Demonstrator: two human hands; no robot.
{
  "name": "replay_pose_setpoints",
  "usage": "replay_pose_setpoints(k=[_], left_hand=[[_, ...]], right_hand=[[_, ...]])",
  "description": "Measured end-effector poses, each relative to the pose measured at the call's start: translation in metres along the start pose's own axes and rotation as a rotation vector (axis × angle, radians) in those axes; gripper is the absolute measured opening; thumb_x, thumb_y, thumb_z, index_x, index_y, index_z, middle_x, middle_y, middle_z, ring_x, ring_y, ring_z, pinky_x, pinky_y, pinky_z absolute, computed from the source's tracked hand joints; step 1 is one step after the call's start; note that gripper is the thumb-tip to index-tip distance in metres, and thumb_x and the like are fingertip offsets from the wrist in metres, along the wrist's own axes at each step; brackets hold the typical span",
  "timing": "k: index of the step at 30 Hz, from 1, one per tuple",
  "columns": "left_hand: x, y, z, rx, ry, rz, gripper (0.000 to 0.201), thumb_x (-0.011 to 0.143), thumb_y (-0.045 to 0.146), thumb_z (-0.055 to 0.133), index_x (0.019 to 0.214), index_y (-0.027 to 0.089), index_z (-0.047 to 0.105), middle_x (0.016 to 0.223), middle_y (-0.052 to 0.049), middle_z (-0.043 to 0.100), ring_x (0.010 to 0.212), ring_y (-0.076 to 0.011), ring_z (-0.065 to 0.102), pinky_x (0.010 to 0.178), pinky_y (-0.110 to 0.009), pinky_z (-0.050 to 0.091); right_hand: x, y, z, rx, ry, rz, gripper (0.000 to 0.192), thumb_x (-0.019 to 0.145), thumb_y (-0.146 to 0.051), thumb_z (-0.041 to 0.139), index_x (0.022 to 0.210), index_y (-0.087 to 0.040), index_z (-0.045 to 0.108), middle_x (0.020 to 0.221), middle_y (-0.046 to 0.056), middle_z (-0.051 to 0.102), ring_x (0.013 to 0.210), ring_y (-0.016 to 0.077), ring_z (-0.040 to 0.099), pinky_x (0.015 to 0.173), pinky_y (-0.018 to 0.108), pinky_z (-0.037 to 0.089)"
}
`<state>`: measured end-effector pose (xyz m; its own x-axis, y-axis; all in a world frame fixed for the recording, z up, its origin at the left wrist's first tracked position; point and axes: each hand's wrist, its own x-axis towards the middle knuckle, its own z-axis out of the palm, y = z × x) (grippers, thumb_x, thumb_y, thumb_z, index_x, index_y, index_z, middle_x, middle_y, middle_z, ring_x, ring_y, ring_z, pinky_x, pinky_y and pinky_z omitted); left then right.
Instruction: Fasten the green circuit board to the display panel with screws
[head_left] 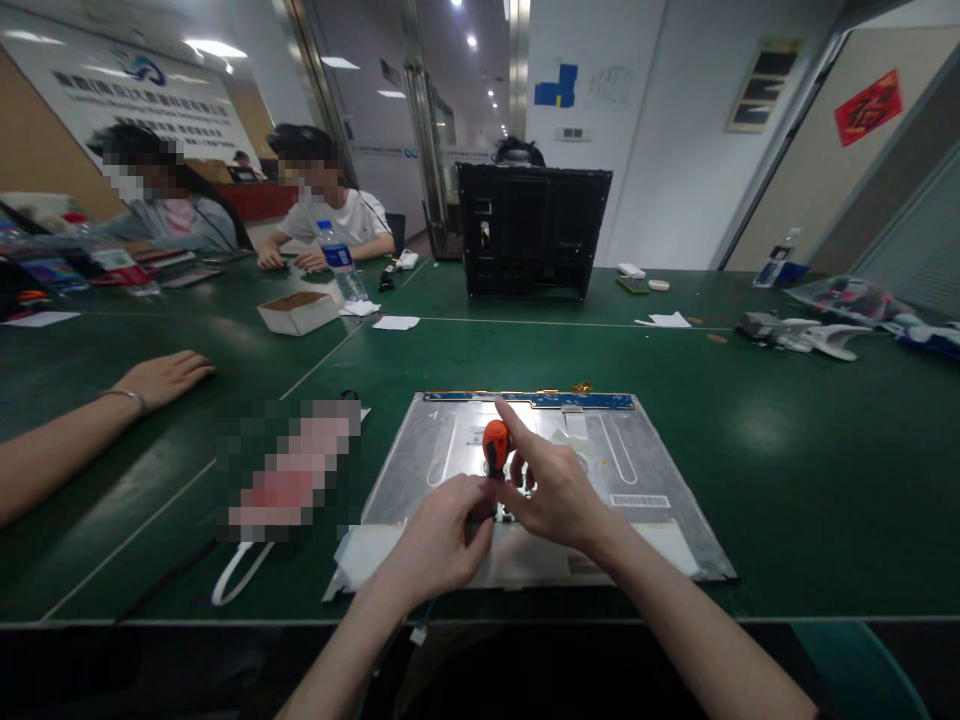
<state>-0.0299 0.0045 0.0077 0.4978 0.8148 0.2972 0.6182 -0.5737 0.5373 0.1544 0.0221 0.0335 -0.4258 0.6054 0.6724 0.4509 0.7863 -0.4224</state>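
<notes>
A screwdriver point(496, 447) with an orange and black handle stands upright over the middle of a flat silver display panel point(420, 470). My left hand point(446, 530) is closed around its lower part, where my fingers hide the shaft and tip. From the right, my right hand point(555, 485) meets the handle with the thumb low against it. Its index finger stretches up beside the handle top, while the other fingers curl in. A blue circuit strip point(525, 400) runs along the panel's far edge. Small parts under my hands are mostly hidden.
A blurred-out pinkish object point(296, 470) with a white loop lies left of the panel. Another person's forearm and hand point(161, 385) rest farther left. Behind are an open box point(300, 312), a water bottle point(341, 262) and a black monitor housing point(534, 230). Two people sit across the table.
</notes>
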Motion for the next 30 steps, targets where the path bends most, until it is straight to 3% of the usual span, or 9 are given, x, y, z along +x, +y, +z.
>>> replay_pose_setpoints(k=[4,13,30], left_hand=[[0.0002,0.0009,-0.0008,-0.02,-0.037,-0.036,0.006,0.079,0.015,0.049,0.078,0.019,0.054,0.074,-0.003,0.057,0.069,-0.0188,0.052,0.061,-0.029,0.038],[0.0007,0.0008,-0.0011,-0.053,-0.032,-0.04,0.008,0.082,0.016,0.051,0.08,0.019,0.058,0.078,-0.005,0.062,0.073,-0.02,0.055,0.066,-0.03,0.043],[0.0014,0.0015,-0.0013,-0.031,-0.022,-0.026,0.008,0.081,0.016,0.049,0.075,0.019,0.054,0.073,-0.003,0.059,0.07,-0.0193,0.054,0.061,-0.029,0.038]], right_hand=[[-0.0016,-0.0002,-0.0004,0.046,0.003,0.021,0.084,0.089,-0.017,0.053,0.158,-0.02,0.006,0.08,0.001,0.067,0.055,0.0138,0.058,0.054,0.029,0.049],[-0.0034,0.0003,0.0019,0.118,0.017,0.058,0.082,0.088,-0.018,0.052,0.157,-0.021,0.009,0.085,0.002,0.067,0.056,0.0119,0.057,0.052,0.025,0.048],[-0.0029,0.0006,0.0011,0.055,-0.004,0.048,0.082,0.088,-0.019,0.053,0.157,-0.018,0.008,0.078,0.0,0.064,0.054,0.0135,0.057,0.051,0.027,0.047]])
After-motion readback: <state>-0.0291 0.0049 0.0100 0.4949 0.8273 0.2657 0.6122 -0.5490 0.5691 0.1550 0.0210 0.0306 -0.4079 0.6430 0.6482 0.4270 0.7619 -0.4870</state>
